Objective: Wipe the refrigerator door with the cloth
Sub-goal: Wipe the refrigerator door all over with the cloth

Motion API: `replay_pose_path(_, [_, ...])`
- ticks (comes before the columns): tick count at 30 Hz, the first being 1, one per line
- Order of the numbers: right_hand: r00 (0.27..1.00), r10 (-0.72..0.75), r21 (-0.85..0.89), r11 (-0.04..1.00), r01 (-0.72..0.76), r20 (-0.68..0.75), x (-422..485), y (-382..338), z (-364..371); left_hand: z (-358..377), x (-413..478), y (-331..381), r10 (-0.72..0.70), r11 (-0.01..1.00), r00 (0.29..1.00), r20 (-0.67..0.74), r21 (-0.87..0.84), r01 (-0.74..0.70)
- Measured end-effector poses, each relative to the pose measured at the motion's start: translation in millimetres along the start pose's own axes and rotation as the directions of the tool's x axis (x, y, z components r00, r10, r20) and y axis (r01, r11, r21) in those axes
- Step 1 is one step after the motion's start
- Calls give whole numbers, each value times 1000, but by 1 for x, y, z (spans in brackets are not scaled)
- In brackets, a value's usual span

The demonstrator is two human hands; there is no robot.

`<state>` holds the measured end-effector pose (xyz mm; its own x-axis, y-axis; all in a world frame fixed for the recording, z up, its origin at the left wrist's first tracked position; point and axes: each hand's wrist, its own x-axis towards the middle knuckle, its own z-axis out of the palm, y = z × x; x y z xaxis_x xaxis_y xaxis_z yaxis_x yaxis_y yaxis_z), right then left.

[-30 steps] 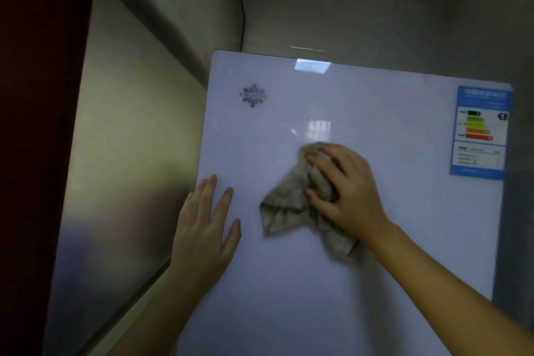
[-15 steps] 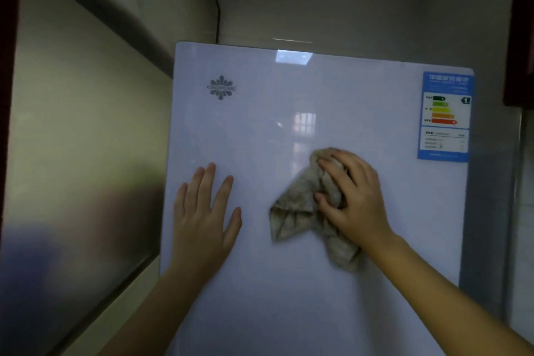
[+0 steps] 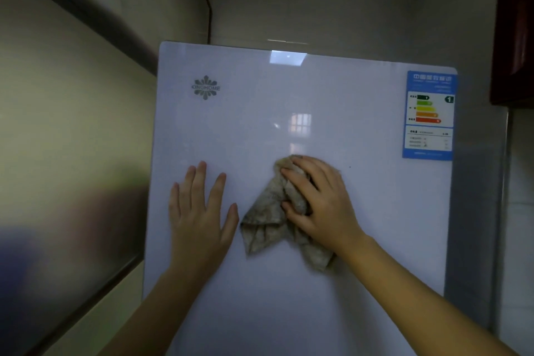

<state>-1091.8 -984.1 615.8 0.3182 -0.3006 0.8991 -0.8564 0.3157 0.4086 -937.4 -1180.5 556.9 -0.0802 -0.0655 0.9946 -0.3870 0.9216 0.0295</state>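
Observation:
The glossy white refrigerator door (image 3: 289, 303) fills the middle of the head view. A crumpled beige cloth (image 3: 268, 220) lies pressed against it near the centre. My right hand (image 3: 320, 199) is shut on the cloth's upper part, its fingers curled over the bunched fabric, and two loose corners hang below the hand. My left hand (image 3: 199, 217) rests flat on the door just left of the cloth, fingers spread, holding nothing.
A blue energy label (image 3: 429, 115) sticks to the door's upper right corner and a snowflake logo (image 3: 205, 87) sits at upper left. A shiny metal panel (image 3: 66, 159) runs along the left. A dark red cabinet (image 3: 514, 26) hangs at upper right.
The view has shifted, so the door now sits further left in the frame. My right hand and the cloth have slid slightly left, closer to my left hand, which stays flat on the door.

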Motion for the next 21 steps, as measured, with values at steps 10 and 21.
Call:
replay_pose_path(10, [959,277,-13,961,-278,-59,-22,75,-58,13,15,55,204,976,977,-68,-56,-208])
replay_pose_path(21, [978,-167,6,986,168,129,-49,83,-53,20,15,92,176,983,983,-49,-38,-178])
